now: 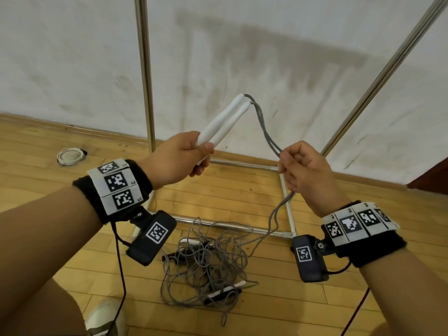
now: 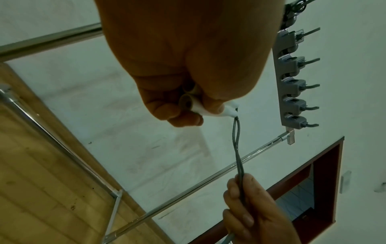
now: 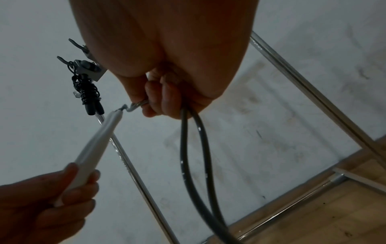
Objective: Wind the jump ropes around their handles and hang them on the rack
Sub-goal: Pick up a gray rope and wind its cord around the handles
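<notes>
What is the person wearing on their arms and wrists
Both forearms are bare, with no sleeves. Each wrist carries a black fabric band topped by a row of white tiles printed with black square marker codes. A black box-shaped camera with its own white marker tag hangs under each wrist, and a thin dark cable trails from each. The left hand and right hand are bare, without gloves.

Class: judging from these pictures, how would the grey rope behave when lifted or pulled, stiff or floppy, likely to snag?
Probably floppy: the grey rope sags between the white handles and the right hand. Likely to snag: its slack lies in a tangled heap on the floor. It looks light.
</notes>
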A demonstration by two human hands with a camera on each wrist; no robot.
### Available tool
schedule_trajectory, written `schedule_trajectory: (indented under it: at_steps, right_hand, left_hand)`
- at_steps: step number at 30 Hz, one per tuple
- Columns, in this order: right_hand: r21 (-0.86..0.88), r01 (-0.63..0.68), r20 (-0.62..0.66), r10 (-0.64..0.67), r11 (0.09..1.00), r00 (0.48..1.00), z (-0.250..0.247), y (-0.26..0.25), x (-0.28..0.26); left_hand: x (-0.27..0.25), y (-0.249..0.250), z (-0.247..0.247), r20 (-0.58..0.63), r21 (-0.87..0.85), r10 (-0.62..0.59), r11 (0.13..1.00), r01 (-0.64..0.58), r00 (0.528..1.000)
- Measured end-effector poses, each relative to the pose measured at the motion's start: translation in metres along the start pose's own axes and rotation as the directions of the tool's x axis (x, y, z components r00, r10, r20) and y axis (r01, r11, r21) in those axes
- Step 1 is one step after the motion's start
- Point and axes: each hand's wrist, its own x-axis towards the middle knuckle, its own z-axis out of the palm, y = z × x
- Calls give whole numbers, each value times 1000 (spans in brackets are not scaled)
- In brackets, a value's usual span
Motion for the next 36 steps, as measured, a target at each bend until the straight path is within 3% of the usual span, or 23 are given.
schedule_trajectory:
  at_steps: [5, 10, 14, 17, 24, 33, 36]
  right_hand:
    - [84, 31, 101, -40, 996, 994, 21, -7, -10]
    - [158, 16, 185, -46, 987, 982, 47, -10, -16]
    - [173, -3, 149, -23, 985, 988, 52, -10, -15]
    - [167, -46, 193, 13, 985, 981, 52, -9, -14]
    - [197, -114, 250, 63, 974, 966, 57, -10, -14]
    - [90, -63, 215, 42, 994, 976, 57, -9, -15]
    - [81, -55, 289, 29, 995, 957, 53, -9, -15]
  left_hand:
    - [3, -1, 12, -15, 51, -29, 998, 30, 999]
    - [-2, 3, 30, 106, 72, -10, 997, 2, 994]
    - [-8, 9, 38, 209, -79, 2, 997, 15, 978]
    - [-11, 12, 38, 254, -159, 14, 987, 28, 967]
    - [-13, 15, 44, 195, -95, 137, 988, -120, 971]
    - [-15, 15, 40, 171, -182, 122, 979, -90, 978]
    - [-16, 14, 40, 175, -164, 107, 983, -78, 979]
